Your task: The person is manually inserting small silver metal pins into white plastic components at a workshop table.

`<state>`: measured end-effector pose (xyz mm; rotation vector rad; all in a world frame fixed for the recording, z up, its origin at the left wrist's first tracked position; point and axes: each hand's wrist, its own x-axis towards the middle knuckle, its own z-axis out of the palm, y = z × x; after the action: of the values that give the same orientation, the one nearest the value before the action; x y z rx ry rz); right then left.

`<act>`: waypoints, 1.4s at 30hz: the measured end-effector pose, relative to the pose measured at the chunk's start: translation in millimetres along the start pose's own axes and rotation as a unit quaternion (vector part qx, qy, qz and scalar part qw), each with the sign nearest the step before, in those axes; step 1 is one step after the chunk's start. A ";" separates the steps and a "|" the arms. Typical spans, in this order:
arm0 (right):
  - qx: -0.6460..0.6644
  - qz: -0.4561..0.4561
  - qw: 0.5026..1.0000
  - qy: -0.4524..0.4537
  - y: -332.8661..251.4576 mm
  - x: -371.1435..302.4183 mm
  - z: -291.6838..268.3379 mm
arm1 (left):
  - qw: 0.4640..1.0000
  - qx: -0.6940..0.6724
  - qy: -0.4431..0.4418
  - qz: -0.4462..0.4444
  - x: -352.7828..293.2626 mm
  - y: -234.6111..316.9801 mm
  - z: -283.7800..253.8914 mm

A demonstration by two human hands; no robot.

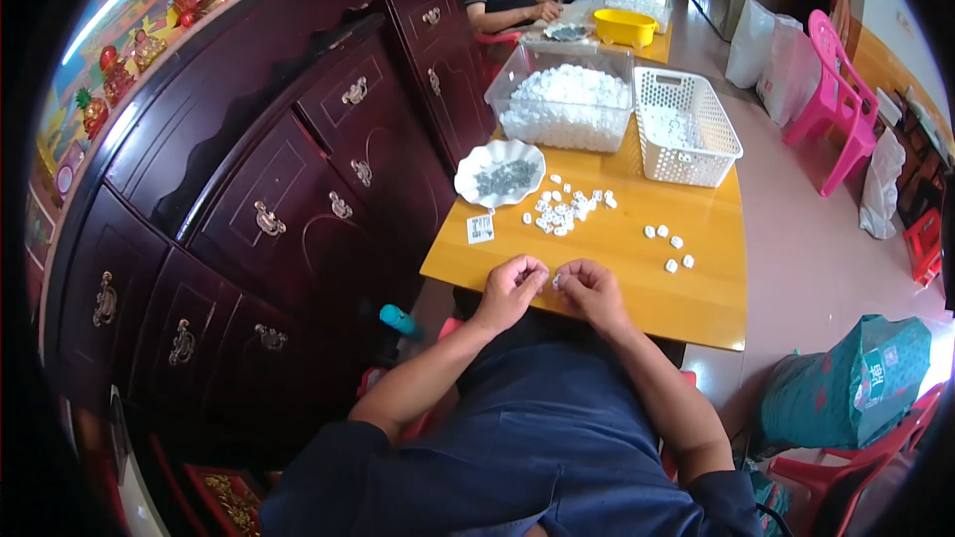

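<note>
Both hands met at the table point(637, 308) edge. Right hand point(589, 290) pinched a small white piece point(556, 281); left hand point(513, 285) fingers curled narrowly beside it.

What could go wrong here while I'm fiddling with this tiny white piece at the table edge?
The small white piece pinched between your left hand and right hand sits right over the table's near edge, so a slip would likely drop it into your lap or onto the floor. The loose white pieces lie scattered unguarded; a sweep of your forearm might knock them off.

Pink chair point(834, 89), yellow bowl point(625, 27), dark wood cabinet point(298, 169) w/ drawers.
</note>
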<state>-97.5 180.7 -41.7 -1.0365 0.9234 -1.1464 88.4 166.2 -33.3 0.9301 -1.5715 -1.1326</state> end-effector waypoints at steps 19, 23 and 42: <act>-0.074 -0.045 0.996 0.000 3.0 -0.6 -2.3 | 0.999 -0.029 -0.035 -0.020 -0.8 -7.5 -4.6; -0.060 -0.033 0.998 -0.003 6.1 -0.3 -4.7 | 0.999 -0.032 -0.038 -0.022 -0.5 -10.6 -5.0; -0.070 -0.037 0.997 0.002 5.2 -1.4 -2.7 | 0.999 0.000 -0.035 -0.018 -1.4 -6.1 -4.3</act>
<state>-99.0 182.2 -47.4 -1.1901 0.9868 -1.1573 93.1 164.8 -38.9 0.9299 -1.6161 -1.2014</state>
